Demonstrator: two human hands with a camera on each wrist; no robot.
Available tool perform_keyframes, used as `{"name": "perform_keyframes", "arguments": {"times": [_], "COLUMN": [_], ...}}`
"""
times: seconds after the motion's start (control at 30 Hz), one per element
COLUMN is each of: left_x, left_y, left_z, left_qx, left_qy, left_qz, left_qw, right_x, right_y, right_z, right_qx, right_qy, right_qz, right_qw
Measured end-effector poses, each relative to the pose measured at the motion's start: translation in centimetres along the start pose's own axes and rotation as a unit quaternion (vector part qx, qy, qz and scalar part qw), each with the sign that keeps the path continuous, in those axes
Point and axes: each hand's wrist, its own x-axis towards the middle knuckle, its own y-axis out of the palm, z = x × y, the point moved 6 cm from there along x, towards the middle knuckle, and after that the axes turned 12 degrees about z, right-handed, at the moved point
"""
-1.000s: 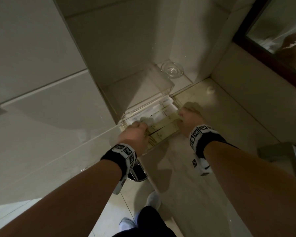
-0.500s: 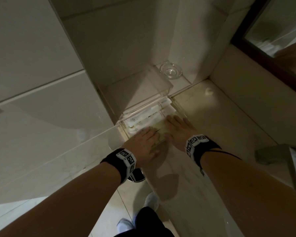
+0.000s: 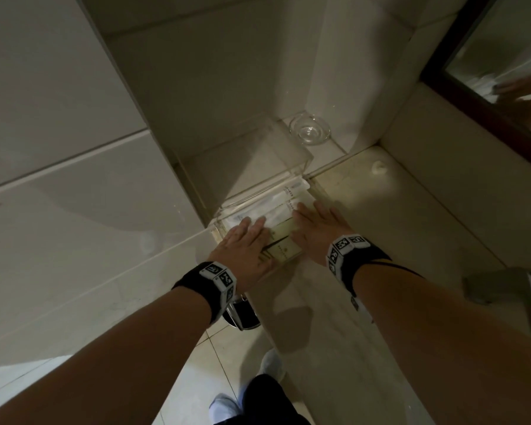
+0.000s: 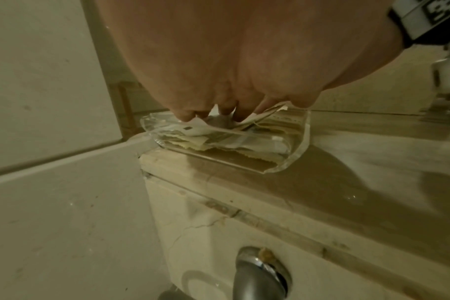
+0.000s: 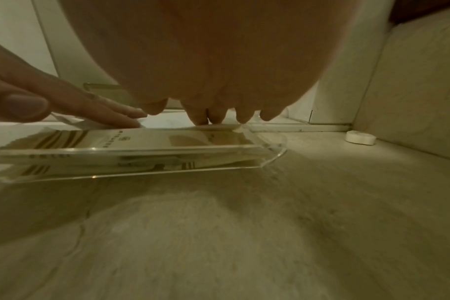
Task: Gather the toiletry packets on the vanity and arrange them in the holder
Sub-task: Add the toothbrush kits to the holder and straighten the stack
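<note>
- head view: step in hand is judged to be the final levelling of the toiletry packets [image 3: 284, 240] in the clear acrylic holder [image 3: 227, 210] at the vanity's [image 3: 411, 210] left end. left hand [image 3: 246, 250] and right hand [image 3: 318, 233] lie flat, fingers straight, gripping nothing.
- left wrist view: fingertips [image 4: 184, 115] press the top packet [image 4: 200, 132] down.
- right wrist view: fingertips [image 5: 198, 119] touch the stack's far right edge. next move likely calls for lifting both palms straight up without dragging packets.
</note>
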Motion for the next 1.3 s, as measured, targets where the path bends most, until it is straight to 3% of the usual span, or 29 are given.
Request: {"name": "perform_keyframes", "arguments": {"times": [0.5, 0.6, 0.7, 0.83, 1.07, 1.3], "left_x": [0.3, -0.3, -2.0, -2.7, -2.8, -3.1], "left_y": [-0.4, -0.8, -2.1, -2.2, -1.4, -0.8], "left_z": [0.3, 0.2, -0.5, -0.3, -0.4, -0.4], "left_qx": [-0.013, -0.023, 0.01, 0.026, 0.014, 0.013], "left_qy": [0.007, 0.02, 0.079, 0.073, 0.048, 0.026], "left_qz": [-0.006, -0.031, -0.095, -0.096, -0.08, -0.081], "left_qw": [1.0, 0.999, 0.992, 0.992, 0.996, 0.996], "right_x": [1.3, 0.7, -0.8, -1.2, -1.1, -1.0], "right_y": [-0.6, -1.5, -2.1, -1.0, 0.1, 0.2], "right_z": [-0.8, -1.6, -3.2, -2.9, -2.8, -2.1], "right_qx": [0.031, 0.071, 0.108, 0.058, 0.137, 0.125], "right_qy": [-0.003, -0.013, -0.005, -0.012, 0.009, 0.01], "right_qz": [0.006, -0.065, -0.156, -0.119, -0.088, -0.072], "right_qw": [0.999, 0.995, 0.982, 0.991, 0.987, 0.99]}}
